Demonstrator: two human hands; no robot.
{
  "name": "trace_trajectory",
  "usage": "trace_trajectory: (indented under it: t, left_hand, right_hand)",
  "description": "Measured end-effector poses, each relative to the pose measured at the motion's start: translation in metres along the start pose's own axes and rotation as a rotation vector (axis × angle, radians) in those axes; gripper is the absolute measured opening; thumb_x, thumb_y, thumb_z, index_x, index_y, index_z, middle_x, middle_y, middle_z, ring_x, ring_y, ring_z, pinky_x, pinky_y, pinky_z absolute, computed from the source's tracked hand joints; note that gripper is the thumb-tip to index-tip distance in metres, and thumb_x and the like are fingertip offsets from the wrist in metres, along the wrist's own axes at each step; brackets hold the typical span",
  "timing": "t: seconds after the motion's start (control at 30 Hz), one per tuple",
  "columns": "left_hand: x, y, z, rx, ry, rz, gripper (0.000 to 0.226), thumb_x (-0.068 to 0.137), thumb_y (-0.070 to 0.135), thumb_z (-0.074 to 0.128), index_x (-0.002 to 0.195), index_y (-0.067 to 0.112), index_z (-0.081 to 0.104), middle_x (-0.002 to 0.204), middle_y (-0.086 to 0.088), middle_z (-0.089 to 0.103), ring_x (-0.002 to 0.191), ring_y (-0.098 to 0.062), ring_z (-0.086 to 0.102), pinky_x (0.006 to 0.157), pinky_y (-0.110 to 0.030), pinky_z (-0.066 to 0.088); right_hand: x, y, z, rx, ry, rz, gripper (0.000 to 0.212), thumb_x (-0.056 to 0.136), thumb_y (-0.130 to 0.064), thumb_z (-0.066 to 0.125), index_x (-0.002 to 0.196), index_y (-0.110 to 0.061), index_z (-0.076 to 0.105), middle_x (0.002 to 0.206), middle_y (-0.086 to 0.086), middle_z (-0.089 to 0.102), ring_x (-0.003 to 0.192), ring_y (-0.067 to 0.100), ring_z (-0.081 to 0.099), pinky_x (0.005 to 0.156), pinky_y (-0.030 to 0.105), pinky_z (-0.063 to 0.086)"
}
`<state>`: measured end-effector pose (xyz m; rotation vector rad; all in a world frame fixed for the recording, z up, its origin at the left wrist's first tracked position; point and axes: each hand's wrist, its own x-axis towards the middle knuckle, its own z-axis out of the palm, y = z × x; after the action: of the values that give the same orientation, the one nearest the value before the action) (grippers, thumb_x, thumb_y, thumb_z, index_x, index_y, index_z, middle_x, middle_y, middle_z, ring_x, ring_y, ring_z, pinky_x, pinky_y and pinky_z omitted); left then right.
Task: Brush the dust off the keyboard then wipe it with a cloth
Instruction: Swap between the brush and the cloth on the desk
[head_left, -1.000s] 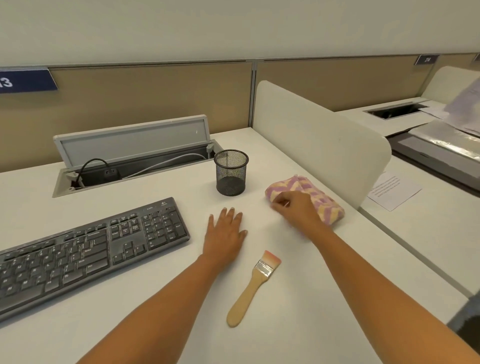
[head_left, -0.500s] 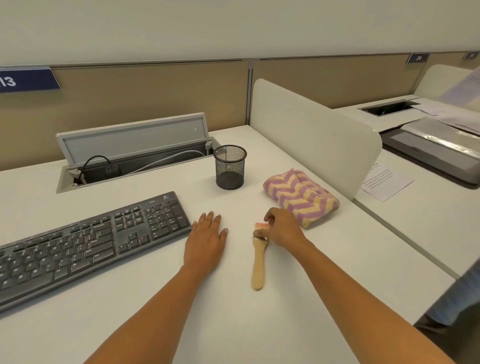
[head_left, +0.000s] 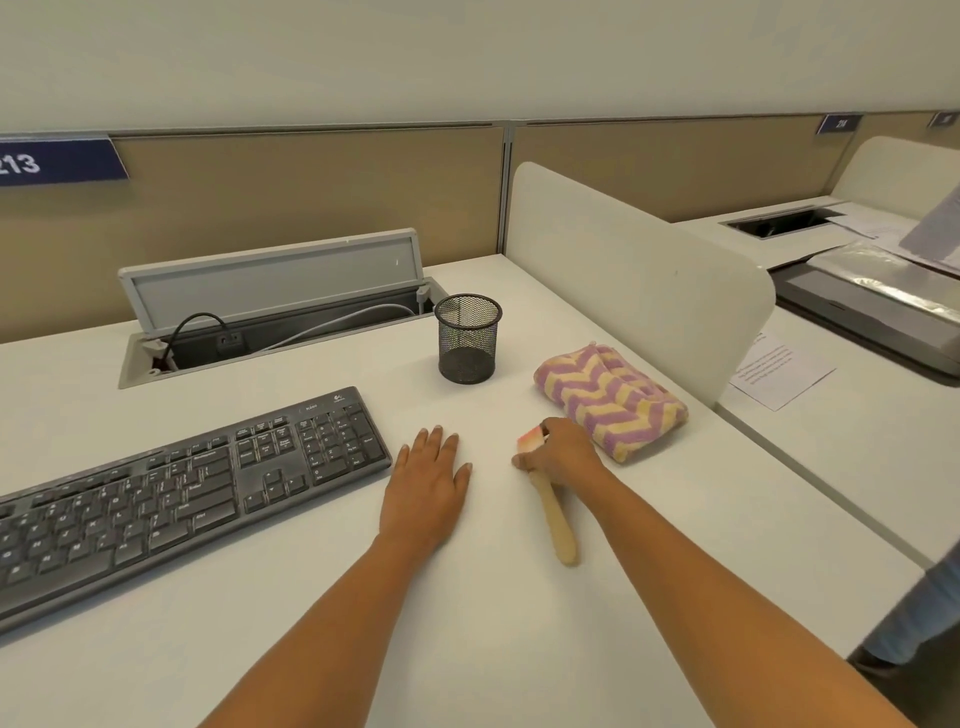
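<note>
Right hand (head_left: 563, 454) — fingers (head_left: 522, 461) round brush (head_left: 556, 514)

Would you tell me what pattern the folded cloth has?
Purple and pale yellow zigzag stripes on the cloth, clear in the head view.

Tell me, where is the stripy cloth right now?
In the head view, the folded cloth lies on the desk to the right, beside the white divider, right of the mesh cup and just past the right hand.

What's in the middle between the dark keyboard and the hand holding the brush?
The other hand: the left hand lies flat on the white desk between the dark grey keyboard and the right hand, in the head view.
</note>
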<state>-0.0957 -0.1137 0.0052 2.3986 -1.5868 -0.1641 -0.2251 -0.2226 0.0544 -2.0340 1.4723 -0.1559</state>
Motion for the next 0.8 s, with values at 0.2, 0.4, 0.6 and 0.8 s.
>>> trace_trajectory:
  t: [0.2,0.4,0.6,0.8]
  left_hand:
    - [0.002,0.000,0.001,0.001,-0.010,0.009,0.052,0.104,0.038,0.022,0.152,0.018,0.016,0.160,-0.001,0.007,0.147,-0.017,0.002,0.118,-0.031,-0.001]
    - [0.001,0.000,0.001,-0.003,-0.001,0.009,0.053,0.104,0.039,0.022,0.152,0.019,0.016,0.160,-0.001,0.008,0.147,-0.016,0.003,0.117,-0.031,-0.002]
    - [0.002,0.000,0.001,0.005,-0.008,0.012,0.052,0.104,0.039,0.021,0.152,0.019,0.015,0.160,-0.001,0.007,0.147,-0.016,0.002,0.118,-0.031,-0.002]
    - [0.002,-0.001,0.002,-0.004,-0.006,0.012,0.052,0.104,0.038,0.021,0.152,0.019,0.015,0.160,-0.001,0.007,0.147,-0.016,0.001,0.117,-0.031,-0.004]
  right_hand:
    - [0.013,-0.021,-0.020,0.253,0.258,-0.102,0.023,0.091,-0.029,0.057,0.097,-0.008,0.064,0.101,0.013,0.065,0.099,0.031,0.058,0.072,0.032,0.038]
    - [0.020,-0.061,-0.055,0.731,0.705,-0.242,0.025,0.095,-0.025,0.051,0.098,-0.002,0.063,0.081,0.002,0.056,0.075,0.019,0.054,0.069,0.039,0.054]
    - [0.036,-0.088,-0.059,1.006,0.774,-0.259,0.025,0.100,-0.015,0.041,0.116,0.001,0.052,0.103,0.010,0.057,0.084,0.017,0.056,0.062,0.017,0.055]
    - [0.047,-0.103,-0.043,0.791,0.618,-0.251,0.029,0.101,-0.014,0.035,0.123,-0.001,0.049,0.116,0.019,0.058,0.107,0.035,0.055,0.092,0.033,0.046]
